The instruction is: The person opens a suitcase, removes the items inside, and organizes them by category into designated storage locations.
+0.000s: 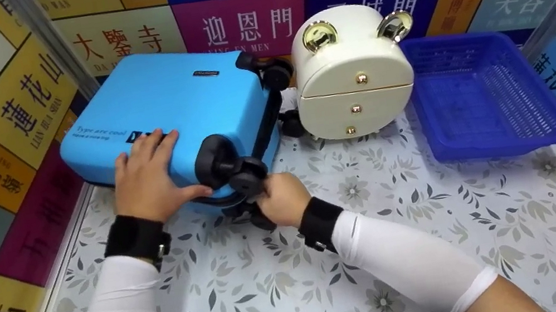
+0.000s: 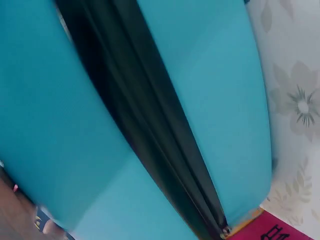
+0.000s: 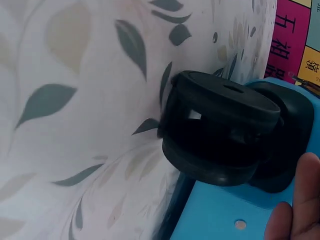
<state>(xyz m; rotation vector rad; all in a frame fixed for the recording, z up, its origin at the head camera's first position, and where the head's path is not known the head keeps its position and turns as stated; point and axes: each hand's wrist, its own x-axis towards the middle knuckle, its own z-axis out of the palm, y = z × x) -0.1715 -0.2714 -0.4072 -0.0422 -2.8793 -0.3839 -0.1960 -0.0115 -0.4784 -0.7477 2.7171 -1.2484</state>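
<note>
A blue suitcase lies on its side, its black wheels towards the right. Spread across its upper face is my left hand, the thumb near a wheel mount. My right hand has its fingers curled at the suitcase's near corner, beside a black wheel that partly hides them. In the right wrist view, fingertips lie against the blue shell below a black double wheel. The left wrist view is filled by the blue shell and a dark band.
A cream rounded case with gold ear shapes and gold knobs stands right of the suitcase, close to its wheels. Further right is a blue plastic basket. A floral cloth covers the surface, with panels of printed signs around it.
</note>
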